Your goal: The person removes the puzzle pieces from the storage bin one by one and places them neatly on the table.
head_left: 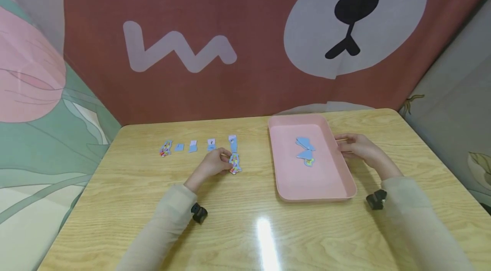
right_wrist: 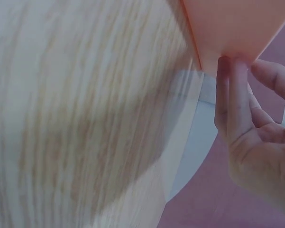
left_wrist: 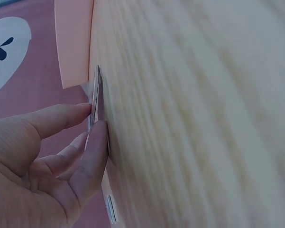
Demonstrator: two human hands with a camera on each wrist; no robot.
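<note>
My left hand (head_left: 212, 162) pinches a flat, multicoloured jigsaw-like piece (head_left: 235, 163) between thumb and fingers. In the left wrist view this piece (left_wrist: 96, 90) shows nearly edge-on, close to the tabletop. Just beyond it, in the head view, lies a narrow blue piece with a pink end (head_left: 233, 143); the two meet or nearly meet. On the right, my right hand (head_left: 360, 147) touches the outer side of a pink tray (head_left: 314, 194). Its fingers (right_wrist: 238, 95) are fairly straight against the tray wall in the right wrist view. Several blue pieces (head_left: 305, 143) and a yellow-patterned one (head_left: 309, 162) lie inside the tray.
Left of my left hand, a row of small pieces lies on the wooden table (head_left: 238, 228): a multicoloured one (head_left: 166, 148), a blue one (head_left: 179, 147) and pink-and-blue ones (head_left: 193, 146). A printed cloth (head_left: 215, 92) hangs behind the table's far edge.
</note>
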